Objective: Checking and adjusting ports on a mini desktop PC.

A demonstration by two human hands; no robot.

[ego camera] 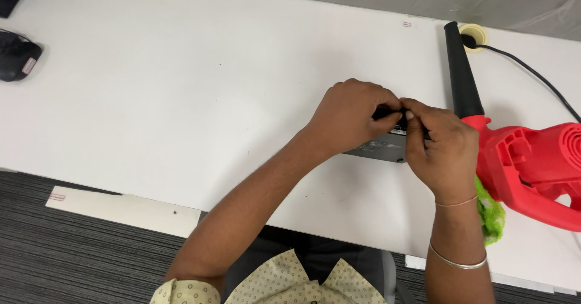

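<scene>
My left hand [350,115] and my right hand [440,145] meet over a small flat grey device [380,148] lying on the white table [181,86]. Both sets of fingertips pinch a small black part [390,114] at the device's top edge. Most of the device is hidden under my hands. A thin bangle and a thread sit on my right wrist.
A red electric blower [532,162] with a long black nozzle [462,74] lies right of my right hand, its black cord running to the far right. A green cloth [491,213] sits under it. A black mouse [18,59] rests at the far left edge.
</scene>
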